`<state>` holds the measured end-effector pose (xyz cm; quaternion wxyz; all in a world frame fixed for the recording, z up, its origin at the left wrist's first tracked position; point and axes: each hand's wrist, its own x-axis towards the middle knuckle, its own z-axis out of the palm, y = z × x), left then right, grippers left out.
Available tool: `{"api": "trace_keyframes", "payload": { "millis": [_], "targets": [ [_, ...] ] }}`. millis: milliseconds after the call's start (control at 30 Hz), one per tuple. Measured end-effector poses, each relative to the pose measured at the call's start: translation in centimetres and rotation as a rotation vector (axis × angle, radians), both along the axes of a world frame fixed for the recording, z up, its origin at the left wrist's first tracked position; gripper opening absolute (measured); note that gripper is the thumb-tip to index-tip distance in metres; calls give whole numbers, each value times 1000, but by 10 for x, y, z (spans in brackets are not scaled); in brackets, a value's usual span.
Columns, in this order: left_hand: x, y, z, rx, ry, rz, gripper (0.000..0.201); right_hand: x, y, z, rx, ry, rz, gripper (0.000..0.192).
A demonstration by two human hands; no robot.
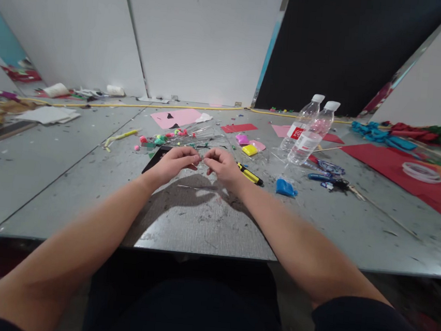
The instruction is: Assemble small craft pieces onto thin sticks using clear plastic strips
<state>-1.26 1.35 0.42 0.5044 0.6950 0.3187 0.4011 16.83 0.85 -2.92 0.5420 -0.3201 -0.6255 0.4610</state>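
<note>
My left hand [177, 162] and my right hand [222, 165] meet close together above the table, fingertips pinched almost against each other. Whatever lies between the fingertips is too small to name. Below them, a thin straight piece like wire [197, 187] rests on the tabletop in the shadow of my hands. A yellow and black utility knife [250, 174] lies just beyond my right wrist. Partly covered by my left hand is a flat black object [155, 159]. Behind the hands sit pink and green pompoms [160, 139] among clear plastic wrapping.
Two clear plastic bottles [309, 137] stand at the right. Packets of yellow [250, 150], purple [242, 139] and blue clay-like material [286, 187] lie nearer. Red sheets [384, 165] carry a roll of clear tape [422, 173]. Blue-handled pliers [326, 179] and thin sticks lie at the right.
</note>
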Motion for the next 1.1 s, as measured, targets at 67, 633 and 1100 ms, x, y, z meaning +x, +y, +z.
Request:
{"api": "trace_keyframes", "payload": {
  "millis": [67, 633, 1100],
  "targets": [
    [0, 0, 0, -52, -67, -38, 20, 0, 0, 1, -16, 20, 12, 21],
    [1, 6, -7, -279, -172, -129, 10, -6, 0, -2, -217, 118, -61, 18],
    [-2, -2, 1, -366, -273, -185, 10, 4, 3, -2, -61, 124, 75, 52]
  ]
}}
